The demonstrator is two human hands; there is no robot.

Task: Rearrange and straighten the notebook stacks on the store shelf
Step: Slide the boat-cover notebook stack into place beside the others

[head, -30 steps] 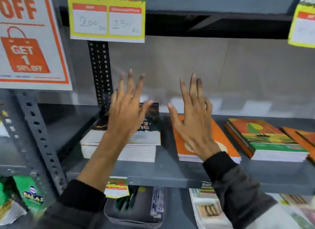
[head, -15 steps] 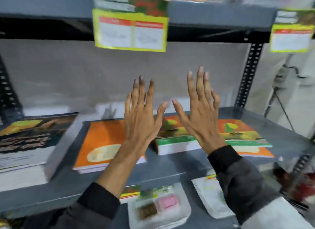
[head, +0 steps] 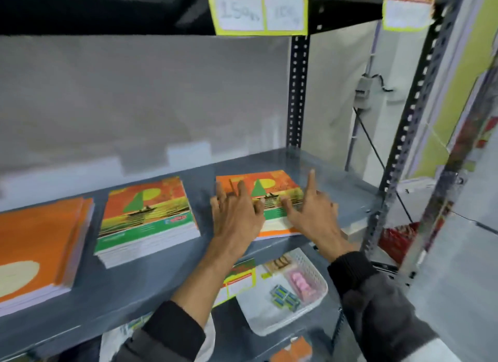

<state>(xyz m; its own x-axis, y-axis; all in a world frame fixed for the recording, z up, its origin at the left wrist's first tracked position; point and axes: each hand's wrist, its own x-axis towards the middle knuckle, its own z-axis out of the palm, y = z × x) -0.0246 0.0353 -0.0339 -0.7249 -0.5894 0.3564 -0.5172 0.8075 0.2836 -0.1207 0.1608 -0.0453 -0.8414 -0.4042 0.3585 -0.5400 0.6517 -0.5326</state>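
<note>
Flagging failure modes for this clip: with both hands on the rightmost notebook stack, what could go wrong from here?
1. The rightmost sailboat-cover notebook stack sits near the grey metal shelf front edge; a pull from the left hand or right hand could tip it off.
2. Its lower orange notebooks stick out unevenly and may slide apart.

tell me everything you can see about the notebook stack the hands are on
The right-most notebook stack lies flat on the grey metal shelf, near its right end. Its top cover shows an orange sky, a pale yellow sun, a green sail shape, a dark boat on yellow water and a green band below. White page edges and an orange cover peek out at the front. The left hand and right hand rest on its front half, fingers spread.
</note>
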